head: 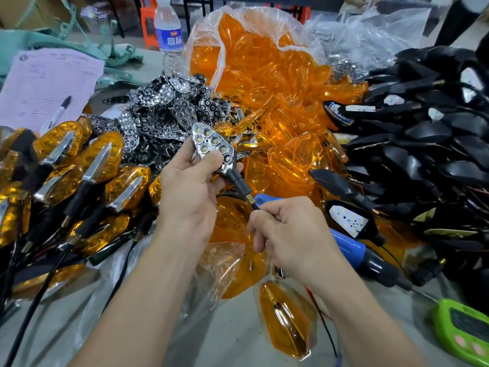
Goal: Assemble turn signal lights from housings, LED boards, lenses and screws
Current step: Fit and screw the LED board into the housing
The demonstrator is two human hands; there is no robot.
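Turn signal [214, 151], chrome reflector [209, 140] seated, sits up in my left hand [190, 192], thumb clamped on its face. My right hand [285, 234] pinches the wire [254, 205] below the stalk [239, 182]. Tug too hard and that unscrewed reflector could pop out, I reckon.

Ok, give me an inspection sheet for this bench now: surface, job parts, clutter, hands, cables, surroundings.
Surface: grey tabletop, mostly buried under parts.
Job's things: half-built lamp, a black housing with a chrome honeycomb reflector; bagged heap of clear orange lenses; pile of chrome reflectors; pile of black housings; finished orange lamps at left; blue electric screwdriver.
Clutter: plastic water bottle; pink paper form with marker pen; green handheld device.
Grippers: left hand grips the lamp's head; right hand pinches its stalk end.
Cables: black leads from the finished lamps; thin red and black wires below the right wrist.
Surroundings: orange plastic stool and teal plastic mouldings behind.
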